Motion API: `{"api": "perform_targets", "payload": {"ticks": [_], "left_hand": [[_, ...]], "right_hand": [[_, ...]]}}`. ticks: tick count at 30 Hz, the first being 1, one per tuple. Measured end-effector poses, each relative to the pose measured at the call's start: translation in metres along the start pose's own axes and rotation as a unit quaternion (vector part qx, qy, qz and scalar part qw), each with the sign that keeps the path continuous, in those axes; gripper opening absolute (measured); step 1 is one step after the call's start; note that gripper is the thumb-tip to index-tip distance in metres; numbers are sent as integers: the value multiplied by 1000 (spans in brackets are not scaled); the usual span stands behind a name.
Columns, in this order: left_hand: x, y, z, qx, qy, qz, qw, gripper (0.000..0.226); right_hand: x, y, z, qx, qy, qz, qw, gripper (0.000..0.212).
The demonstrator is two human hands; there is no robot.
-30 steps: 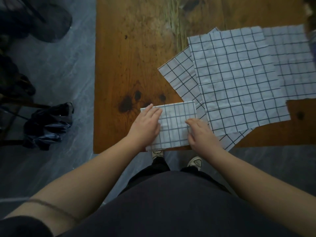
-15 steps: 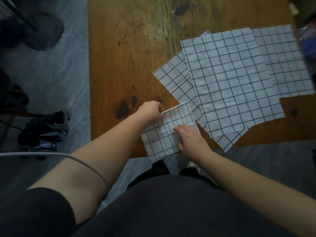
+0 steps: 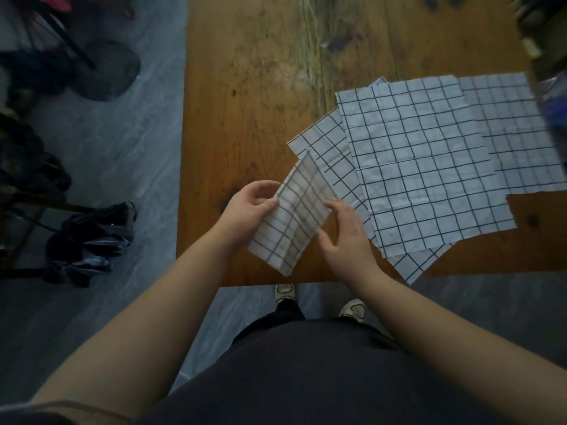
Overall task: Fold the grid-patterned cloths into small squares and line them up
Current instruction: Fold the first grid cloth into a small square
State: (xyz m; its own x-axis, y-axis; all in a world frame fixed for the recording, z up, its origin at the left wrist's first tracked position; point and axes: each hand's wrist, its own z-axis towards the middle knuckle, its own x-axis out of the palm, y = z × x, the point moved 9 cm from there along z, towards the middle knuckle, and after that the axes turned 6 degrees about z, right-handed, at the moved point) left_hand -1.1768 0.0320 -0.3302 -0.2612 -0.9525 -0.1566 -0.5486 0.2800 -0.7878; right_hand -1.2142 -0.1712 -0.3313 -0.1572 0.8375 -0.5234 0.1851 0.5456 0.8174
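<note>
while the left hand (image 3: 250, 210) pinches the folded cloth (image 3: 296, 219) along its left edge, thumb on top and fingers curled behind, the right hand (image 3: 348, 240) meets the cloth's right edge with its fingers loosely extended. its index fingertip touches the cloth near the right corner, and the thumb sits just beside the lower edge. the two hands are apart, with the cloth between them.

the folded cloth is a narrow white rectangle with a dark grid, slightly blurred. it is held tilted above the near left part of the wooden worktop (image 3: 245, 87), with its long side running away from the person.

three unfolded grid cloths lie flat to the right, overlapping one another. the large-grid cloth (image 3: 325, 145) is lowest and pokes out to the left, and its near corner hangs past the worktop's front edge. the middle cloth (image 3: 423, 173) lies over it. the far cloth (image 3: 515, 130) reaches toward the right border, partly under the middle one.

the far end of the held cloth crosses in front of the large-grid cloth. a dark bag (image 3: 92, 237) sits on the grey floor (image 3: 107, 142) to the left of the worktop. the person's shoes (image 3: 285, 292) show below the front edge.
</note>
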Motion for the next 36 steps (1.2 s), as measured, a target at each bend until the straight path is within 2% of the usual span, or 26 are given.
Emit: {"api": "perform_targets", "payload": {"ticks": [2, 3, 4, 6, 7, 9, 13, 15, 19, 23, 26, 29, 32, 36], "left_hand": [[-3, 0, -11, -6, -21, -97, 995, 31], [-4, 0, -16, -6, -30, -130, 991, 33], [-5, 0, -20, -3, -38, -152, 988, 34], [-8, -4, -27, 8, -55, -168, 984, 35], [-10, -5, -30, 14, -59, -173, 983, 34], [-11, -8, -36, 21, -54, -195, 979, 33], [-10, -11, -44, 25, -32, -213, 976, 27], [-17, -10, -45, 29, -49, -195, 979, 24], [-34, -2, -45, 29, -72, -158, 984, 17], [-41, 9, -44, 4, -63, -108, 992, 16], [-42, 14, -43, -22, -50, -57, 997, 17], [-39, 20, -39, -38, -39, -35, 998, 19], [-32, 24, -36, -49, -19, -44, 998, 21], [-28, 26, -30, -59, -4, -83, 995, 23]], "right_hand": [[-5, -21, 0, 94, -40, 89, 991, 54], [-2, -33, -1, 156, -45, 162, 973, 53], [5, -45, -2, 215, -39, 247, 944, 53], [28, -54, -5, 297, 3, 413, 861, 51], [39, -51, -6, 321, 32, 469, 822, 51], [60, -39, -9, 347, 93, 530, 768, 53], [90, -14, -19, 371, 188, 580, 700, 65], [93, -5, -20, 370, 198, 596, 685, 63], [82, -7, -19, 379, 192, 595, 683, 56], [67, -14, -18, 387, 199, 568, 699, 51], [53, -23, -9, 353, 192, 535, 743, 49], [33, -34, 0, 321, 152, 461, 813, 31], [16, -35, 5, 289, 132, 421, 850, 41], [-8, -20, 9, 226, 113, 410, 876, 28]]}}
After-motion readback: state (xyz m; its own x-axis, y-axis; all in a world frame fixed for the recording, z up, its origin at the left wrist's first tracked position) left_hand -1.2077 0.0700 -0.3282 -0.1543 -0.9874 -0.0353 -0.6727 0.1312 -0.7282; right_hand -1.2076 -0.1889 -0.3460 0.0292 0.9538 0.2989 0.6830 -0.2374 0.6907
